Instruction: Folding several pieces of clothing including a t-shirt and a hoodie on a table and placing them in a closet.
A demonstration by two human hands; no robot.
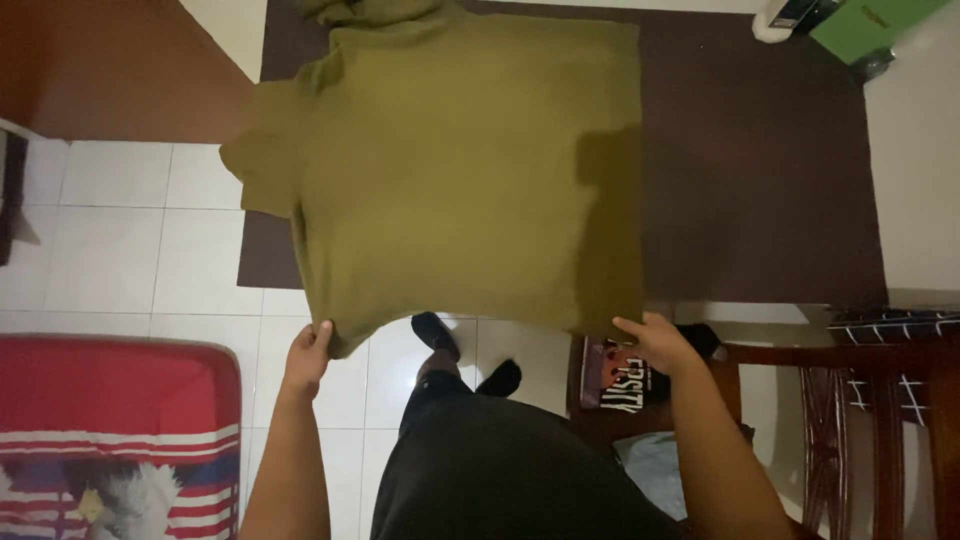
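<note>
Holding up an olive shirt [450, 180] above the brown mat [760, 180]: left hand [308, 352] and right hand [655, 340] pinched closed on the hem corners. Spread flat, one sleeve apparently turned in, not yet folded smaller.

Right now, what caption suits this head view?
Both hands, left and right, hold an olive shirt above a brown mat.

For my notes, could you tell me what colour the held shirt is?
Olive green shirt, head view.
</note>
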